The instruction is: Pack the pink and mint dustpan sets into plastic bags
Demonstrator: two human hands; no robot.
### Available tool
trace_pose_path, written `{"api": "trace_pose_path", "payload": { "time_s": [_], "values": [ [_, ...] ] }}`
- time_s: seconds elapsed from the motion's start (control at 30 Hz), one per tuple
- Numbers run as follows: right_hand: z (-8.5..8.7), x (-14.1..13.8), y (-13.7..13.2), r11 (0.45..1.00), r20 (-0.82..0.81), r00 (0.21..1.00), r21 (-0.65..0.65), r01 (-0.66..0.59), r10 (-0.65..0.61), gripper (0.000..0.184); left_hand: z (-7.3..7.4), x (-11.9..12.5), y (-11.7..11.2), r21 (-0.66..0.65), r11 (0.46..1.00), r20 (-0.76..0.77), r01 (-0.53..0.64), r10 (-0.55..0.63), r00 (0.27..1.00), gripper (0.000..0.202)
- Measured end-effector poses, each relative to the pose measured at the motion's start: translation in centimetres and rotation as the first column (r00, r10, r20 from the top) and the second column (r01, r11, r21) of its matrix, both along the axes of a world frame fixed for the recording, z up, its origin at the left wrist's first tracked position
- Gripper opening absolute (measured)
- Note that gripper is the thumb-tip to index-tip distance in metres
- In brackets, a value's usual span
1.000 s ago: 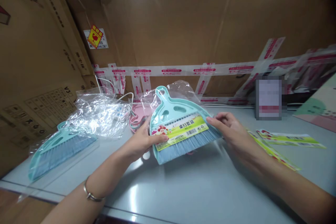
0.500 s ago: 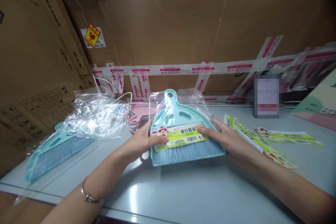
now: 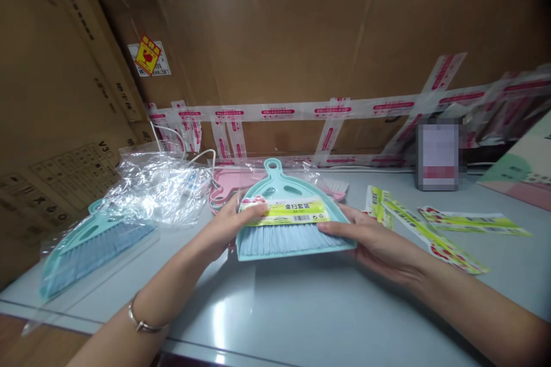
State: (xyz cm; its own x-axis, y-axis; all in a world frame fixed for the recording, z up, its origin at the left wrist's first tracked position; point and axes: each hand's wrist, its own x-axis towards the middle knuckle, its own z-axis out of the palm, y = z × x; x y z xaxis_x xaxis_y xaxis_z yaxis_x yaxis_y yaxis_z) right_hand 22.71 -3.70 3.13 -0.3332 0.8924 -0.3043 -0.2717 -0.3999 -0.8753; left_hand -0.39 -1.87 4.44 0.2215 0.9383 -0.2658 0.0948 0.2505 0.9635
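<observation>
Between my two hands, raised above the table, is a mint-green dustpan and brush set [image 3: 293, 239] in a clear plastic bag. A yellow-green printed label [image 3: 297, 210] lies across its front, over the pale blue bristles. My left hand [image 3: 235, 221] grips the left edge, its thumb on the label. Gripping the right edge, my right hand [image 3: 361, 238] has its thumb beside the bristles and its other fingers behind the pan. Pink dustpan pieces [image 3: 230, 183] rest behind the set, partly hidden by it.
At left lies another bagged mint dustpan and brush [image 3: 97, 246], with crumpled clear plastic [image 3: 159, 183] behind it. Several loose labels [image 3: 473, 222] are on the right of the table [image 3: 301, 309]. A blurred-out upright object [image 3: 438, 155] stands near the large cardboard box [image 3: 279, 40] at the back.
The held dustpan set has shifted slightly left and its top has come lower. My right thumb has moved off the label to the bristles. A pale brush shows behind at right.
</observation>
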Motion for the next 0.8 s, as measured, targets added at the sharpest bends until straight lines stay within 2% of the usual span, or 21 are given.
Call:
{"api": "trace_pose_path", "payload": {
  "time_s": [0.1,0.2,0.3,0.4,0.47,0.53,0.63,0.8],
  "values": [
    [-0.6,-0.1,0.4,0.998,0.015,0.999,0.051,0.029,-0.030,0.048,0.3,0.1,-0.1,-0.013,1.000,0.031,0.006,-0.006,0.999,0.077],
    [-1.3,-0.1,0.8,0.992,0.067,0.995,0.105,0.070,-0.077,0.033,0.6,0.2,-0.3,0.053,0.995,0.043,0.084,-0.087,0.995,0.100],
    [-1.5,0.1,1.0,0.990,0.099,0.992,0.127,0.068,-0.081,0.034,0.6,-0.1,-0.5,0.110,0.976,0.026,0.188,-0.192,0.981,0.115],
    [-1.0,0.4,0.8,0.989,0.072,0.997,0.144,-0.026,0.016,0.048,0.2,-0.4,-0.3,0.128,0.971,0.000,0.200,-0.201,0.979,0.119],
    [-0.6,0.7,0.7,0.976,0.064,0.992,0.179,-0.122,0.113,0.060,0.0,-0.5,-0.2,0.182,0.965,-0.034,0.187,-0.183,0.982,0.112],
    [-0.3,0.8,0.6,0.964,0.084,0.986,0.211,-0.160,0.145,0.064,0.0,-0.5,-0.1,0.237,0.957,-0.083,0.167,-0.151,0.985,0.097],
    [-0.5,0.7,0.7,0.977,0.099,0.994,0.200,-0.069,0.050,0.057,0.5,-0.1,-0.2,0.222,0.970,-0.148,0.098,-0.066,0.987,0.070],
    [-1.4,0.0,1.0,0.992,0.066,0.990,0.040,0.123,-0.126,0.028,0.4,0.4,0.1,0.205,0.978,-0.083,-0.041,0.059,0.995,0.045]
  ]
}}
